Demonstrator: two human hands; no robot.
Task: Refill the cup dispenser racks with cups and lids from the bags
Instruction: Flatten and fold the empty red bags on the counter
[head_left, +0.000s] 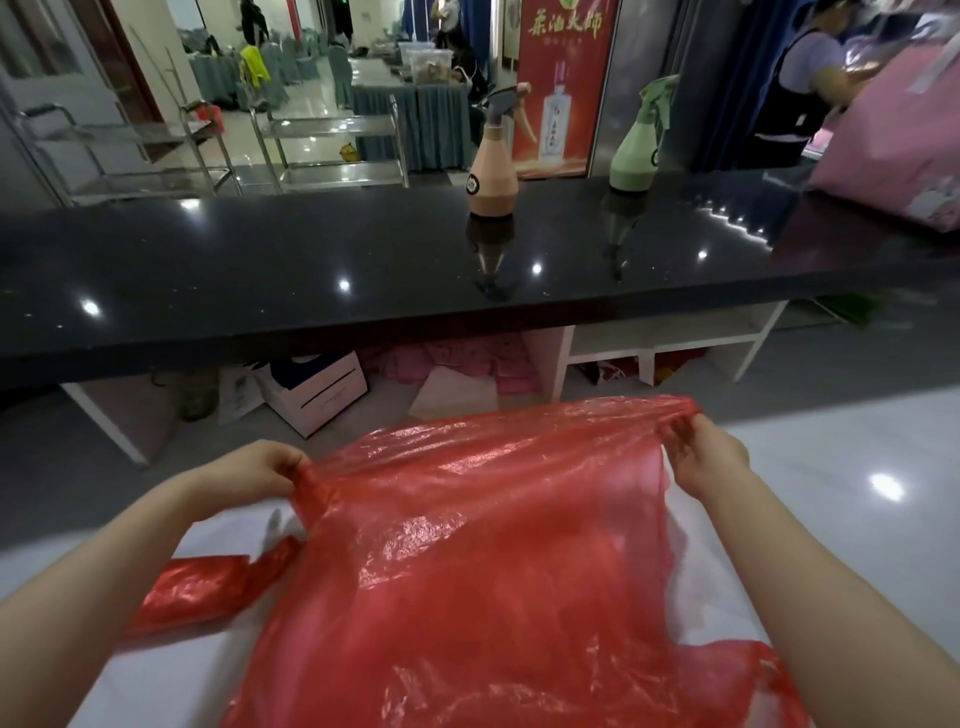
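Observation:
A thin, see-through red plastic bag (483, 561) is stretched out in front of me over a white surface (218, 540). My left hand (260, 467) pinches the bag's upper left corner. My right hand (701, 457) grips its upper right corner, held a little higher. One red bag handle (202, 587) trails off to the lower left. No cups, lids or dispenser rack show in the head view.
A long glossy black counter (311, 270) runs across ahead, with a beige spray bottle (493, 171) and a green spray bottle (636, 150) on it. Boxes (317, 389) and pink items lie under it. A person (800, 88) stands at the far right beside a pink bag (904, 130).

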